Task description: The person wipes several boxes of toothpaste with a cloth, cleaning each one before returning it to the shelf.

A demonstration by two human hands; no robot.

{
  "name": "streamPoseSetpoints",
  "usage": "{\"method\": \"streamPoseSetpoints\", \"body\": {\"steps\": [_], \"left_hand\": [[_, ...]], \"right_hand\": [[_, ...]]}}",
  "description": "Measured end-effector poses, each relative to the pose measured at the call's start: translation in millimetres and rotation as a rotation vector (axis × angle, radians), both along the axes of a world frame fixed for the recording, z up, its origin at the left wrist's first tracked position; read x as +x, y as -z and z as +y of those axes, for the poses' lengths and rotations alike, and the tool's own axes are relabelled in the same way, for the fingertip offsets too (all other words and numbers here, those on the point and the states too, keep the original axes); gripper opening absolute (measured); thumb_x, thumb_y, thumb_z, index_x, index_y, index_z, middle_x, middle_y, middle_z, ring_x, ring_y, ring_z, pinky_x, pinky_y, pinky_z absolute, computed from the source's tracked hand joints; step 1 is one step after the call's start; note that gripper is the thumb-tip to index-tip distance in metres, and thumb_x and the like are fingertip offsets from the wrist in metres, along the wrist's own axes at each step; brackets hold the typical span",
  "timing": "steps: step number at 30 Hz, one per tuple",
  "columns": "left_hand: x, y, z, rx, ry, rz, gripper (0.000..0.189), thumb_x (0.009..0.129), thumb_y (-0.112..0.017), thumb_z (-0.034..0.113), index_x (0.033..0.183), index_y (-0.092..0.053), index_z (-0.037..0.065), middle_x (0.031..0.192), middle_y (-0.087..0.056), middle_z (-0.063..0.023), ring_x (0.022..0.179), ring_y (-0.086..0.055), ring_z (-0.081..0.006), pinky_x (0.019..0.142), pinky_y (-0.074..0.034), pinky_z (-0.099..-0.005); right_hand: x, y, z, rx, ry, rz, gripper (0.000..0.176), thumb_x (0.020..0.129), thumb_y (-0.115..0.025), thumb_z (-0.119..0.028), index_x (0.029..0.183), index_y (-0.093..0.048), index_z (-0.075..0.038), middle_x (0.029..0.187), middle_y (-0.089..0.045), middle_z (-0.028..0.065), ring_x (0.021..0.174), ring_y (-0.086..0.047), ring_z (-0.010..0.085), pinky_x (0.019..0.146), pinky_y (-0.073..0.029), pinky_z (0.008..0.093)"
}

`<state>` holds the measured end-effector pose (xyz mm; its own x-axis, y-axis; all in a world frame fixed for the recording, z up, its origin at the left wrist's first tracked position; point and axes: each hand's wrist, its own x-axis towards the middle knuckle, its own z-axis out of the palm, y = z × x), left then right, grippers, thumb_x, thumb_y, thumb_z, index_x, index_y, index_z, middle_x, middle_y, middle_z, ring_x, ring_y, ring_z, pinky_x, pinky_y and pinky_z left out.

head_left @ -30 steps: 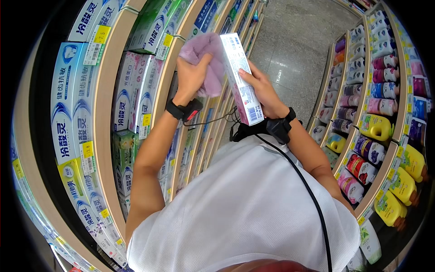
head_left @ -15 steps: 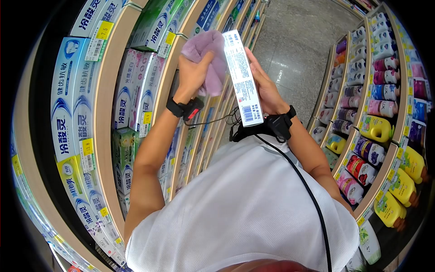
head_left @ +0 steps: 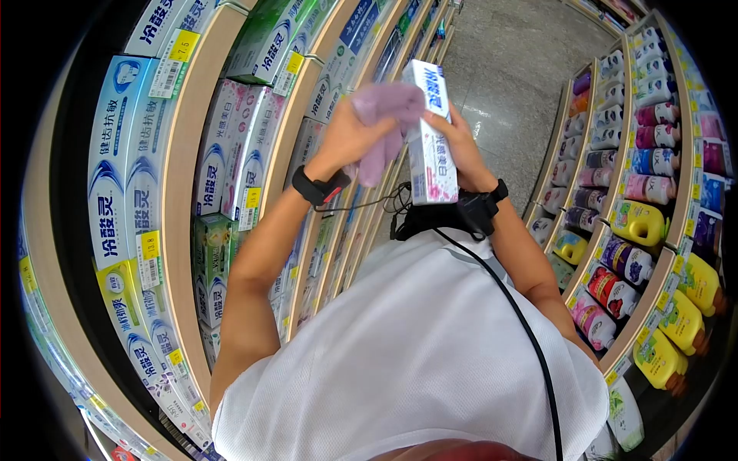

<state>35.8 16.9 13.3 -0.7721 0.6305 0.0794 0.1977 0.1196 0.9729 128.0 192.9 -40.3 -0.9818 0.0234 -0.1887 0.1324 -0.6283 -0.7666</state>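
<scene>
The left hand was clenched on a purple cloth, pressed against the left face of a toothpaste box. The right hand gripped that box from its right side. The box stood in the upper centre of the frame, its long axis running top to bottom, right of the shelf.

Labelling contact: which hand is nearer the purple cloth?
Left. The left hand holds the purple cloth bunched against the toothpaste box. The right hand holds that box from its other side, so the box lies between it and the cloth.
</scene>
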Motion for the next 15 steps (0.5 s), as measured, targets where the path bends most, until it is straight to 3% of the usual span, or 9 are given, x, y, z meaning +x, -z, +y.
{"method": "streamPoseSetpoints", "body": {"steps": [1, 2, 5, 8, 12, 14, 15], "left_hand": [[0.8, 5.3, -1.4, -0.089, 0.066, 0.136, 0.041, 0.078, -0.072, 0.007, 0.118, -0.066, -0.001, 0.109, -0.070, -0.0090, 0.102, -0.066, -0.0182, 0.091, -0.051, -0.0320], [2.6, 5.6, -0.9, -0.089, 0.066, 0.136, 0.041, 0.078, -0.072, 0.007, 0.118, -0.066, -0.001, 0.109, -0.070, -0.0090, 0.102, -0.066, -0.0182, 0.091, -0.051, -0.0320], [13.8, -8.2, 2.6, -0.200, 0.409, 0.011, 0.039, 0.074, -0.074, 0.007, 0.111, -0.066, -0.002, 0.107, -0.069, -0.0103, 0.098, -0.066, -0.0192, 0.090, -0.051, -0.0313], [20.8, -13.4, 2.3, -0.237, 0.491, -0.117, 0.037, 0.073, -0.074, 0.008, 0.108, -0.066, -0.003, 0.103, -0.070, -0.0096, 0.097, -0.066, -0.0194, 0.090, -0.051, -0.0307], [14.1, -6.7, 1.3, -0.251, 0.449, 0.002, 0.038, 0.074, -0.073, 0.007, 0.110, -0.066, -0.003, 0.103, -0.072, -0.0105, 0.097, -0.067, -0.0185, 0.090, -0.051, -0.0309], [10.3, -10.2, 2.8, -0.194, 0.295, -0.015, 0.039, 0.075, -0.072, 0.007, 0.112, -0.068, -0.002, 0.108, -0.072, -0.0131, 0.099, -0.068, -0.0181, 0.090, -0.051, -0.0316], [4.4, -5.0, -0.1, -0.171, 0.175, 0.102, 0.036, 0.078, -0.070, 0.008, 0.112, -0.069, -0.004, 0.106, -0.074, -0.0147, 0.096, -0.069, -0.0175, 0.086, -0.053, -0.0314]], "right_hand": [[-5.0, 7.5, 2.2, -0.057, 0.074, -0.027, 0.047, 0.095, -0.064, -0.019, 0.136, -0.046, -0.005, 0.094, -0.068, 0.0068, 0.069, -0.069, 0.0123, 0.059, -0.057, 0.0246], [-6.7, 9.9, 8.9, -0.089, 0.094, -0.058, 0.043, 0.095, -0.063, -0.018, 0.133, -0.048, -0.004, 0.094, -0.068, 0.0068, 0.071, -0.069, 0.0119, 0.060, -0.058, 0.0249], [-14.8, 26.2, 22.2, -0.122, 0.182, -0.102, 0.038, 0.097, -0.061, -0.020, 0.130, -0.051, -0.004, 0.093, -0.068, 0.0072, 0.071, -0.069, 0.0117, 0.060, -0.057, 0.0253], [-15.8, 31.8, 29.3, -0.133, 0.206, -0.154, 0.036, 0.098, -0.059, -0.023, 0.128, -0.052, -0.004, 0.093, -0.067, 0.0068, 0.070, -0.069, 0.0120, 0.060, -0.057, 0.0255], [-15.8, 26.6, 22.3, -0.174, 0.163, -0.142, 0.037, 0.100, -0.056, -0.022, 0.131, -0.051, -0.003, 0.094, -0.068, 0.0065, 0.071, -0.069, 0.0124, 0.061, -0.057, 0.0257], [-11.6, 15.0, 12.6, -0.203, 0.117, -0.125, 0.043, 0.100, -0.056, -0.020, 0.139, -0.047, -0.004, 0.096, -0.069, 0.0068, 0.074, -0.070, 0.0125, 0.060, -0.057, 0.0255], [-7.9, 13.8, 10.6, -0.137, 0.046, -0.087, 0.045, 0.100, -0.056, -0.020, 0.141, -0.046, -0.005, 0.097, -0.069, 0.0066, 0.074, -0.070, 0.0126, 0.060, -0.057, 0.0253]]}}
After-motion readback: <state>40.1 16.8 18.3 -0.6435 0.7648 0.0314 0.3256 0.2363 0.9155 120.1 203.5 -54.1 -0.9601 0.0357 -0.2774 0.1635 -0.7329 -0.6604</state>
